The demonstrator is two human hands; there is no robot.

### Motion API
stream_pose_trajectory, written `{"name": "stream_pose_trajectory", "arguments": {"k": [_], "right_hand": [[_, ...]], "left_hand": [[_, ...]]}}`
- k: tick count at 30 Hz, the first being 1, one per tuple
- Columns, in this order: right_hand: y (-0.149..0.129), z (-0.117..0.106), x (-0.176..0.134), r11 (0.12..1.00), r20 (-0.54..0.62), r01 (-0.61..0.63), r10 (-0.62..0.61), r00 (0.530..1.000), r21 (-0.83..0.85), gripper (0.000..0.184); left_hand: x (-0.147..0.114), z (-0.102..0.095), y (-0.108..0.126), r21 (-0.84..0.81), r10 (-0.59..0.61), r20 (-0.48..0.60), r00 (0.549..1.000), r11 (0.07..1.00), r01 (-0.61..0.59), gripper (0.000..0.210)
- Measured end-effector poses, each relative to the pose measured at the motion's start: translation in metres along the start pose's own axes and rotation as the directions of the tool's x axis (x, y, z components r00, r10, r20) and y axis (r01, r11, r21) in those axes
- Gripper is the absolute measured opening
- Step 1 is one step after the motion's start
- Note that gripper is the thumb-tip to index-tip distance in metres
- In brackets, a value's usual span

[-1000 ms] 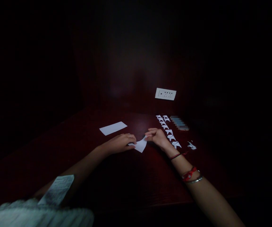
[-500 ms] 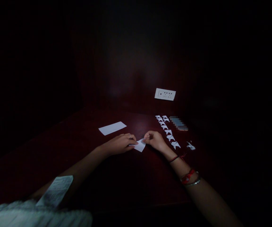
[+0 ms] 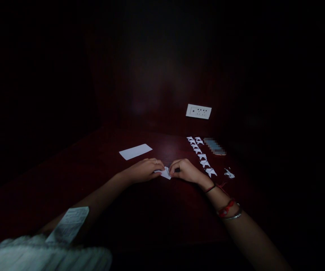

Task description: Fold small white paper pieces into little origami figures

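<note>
So we're looking at the small white paper [image 3: 166, 173], which sits low on the dark red table [image 3: 165, 141], right between the two hands. What's different: a second ago its right end is up in a curve with a good bit of sheet showing, and now that end is turned in and only a small, pointy patch is visible. We'd call that a fold partway made, though whether it's creased flat we honestly can't tell. The left hand [image 3: 146, 170] has the left end, thumb and fingers drawn close on it, and it's barely budged. The right hand [image 3: 185, 170] is the busy one: it's shifted in toward the left, fingers curled tight, fingertips apparently pinching the right end. Beyond the left hand there's a blank paper strip [image 3: 135, 151], lying flat and untouched. Off to the right we've got a line of folded paper pieces [image 3: 202, 157], then some paper scraps [image 3: 229, 173], a pixelated phone-like thing [image 3: 214, 146], and a socket plate [image 3: 198, 111] on the wall behind.
</note>
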State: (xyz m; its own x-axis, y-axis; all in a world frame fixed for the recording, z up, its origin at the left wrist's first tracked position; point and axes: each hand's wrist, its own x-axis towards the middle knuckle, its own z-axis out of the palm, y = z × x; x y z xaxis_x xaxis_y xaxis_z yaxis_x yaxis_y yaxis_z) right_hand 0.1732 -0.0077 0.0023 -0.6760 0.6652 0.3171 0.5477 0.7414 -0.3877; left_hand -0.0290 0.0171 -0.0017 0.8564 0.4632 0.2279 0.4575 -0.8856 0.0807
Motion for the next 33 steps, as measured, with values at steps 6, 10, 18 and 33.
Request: {"name": "stream_pose_trajectory", "arguments": {"k": [6, 10, 18, 33], "right_hand": [[-0.0009, -0.0025, -0.0005, 0.999, 0.046, 0.047, -0.046, 0.998, -0.012, 0.012], [-0.0001, -0.004, 0.0, 0.996, 0.08, 0.089, -0.086, 0.993, -0.025, 0.012], [0.0021, -0.0037, -0.0014, 0.998, 0.089, 0.052, -0.048, 0.995, -0.046, 0.014], [-0.0014, -0.0086, -0.0022, 0.996, 0.126, 0.069, -0.06, 0.99, -0.064, 0.016]], "left_hand": [[0.0003, 0.0018, 0.0009, 0.049, -0.005, -0.014, 1.0, 0.999, 0.005, 0.023], [0.0015, 0.0028, 0.001, 0.095, 0.01, -0.034, 0.999, 0.995, -0.007, 0.023], [0.0025, 0.0068, -0.001, 0.08, 0.011, -0.03, 0.999, 0.997, -0.009, 0.024], [0.0008, 0.0072, 0.0007, 0.075, 0.023, -0.037, 0.999, 0.997, -0.02, 0.029]]}}
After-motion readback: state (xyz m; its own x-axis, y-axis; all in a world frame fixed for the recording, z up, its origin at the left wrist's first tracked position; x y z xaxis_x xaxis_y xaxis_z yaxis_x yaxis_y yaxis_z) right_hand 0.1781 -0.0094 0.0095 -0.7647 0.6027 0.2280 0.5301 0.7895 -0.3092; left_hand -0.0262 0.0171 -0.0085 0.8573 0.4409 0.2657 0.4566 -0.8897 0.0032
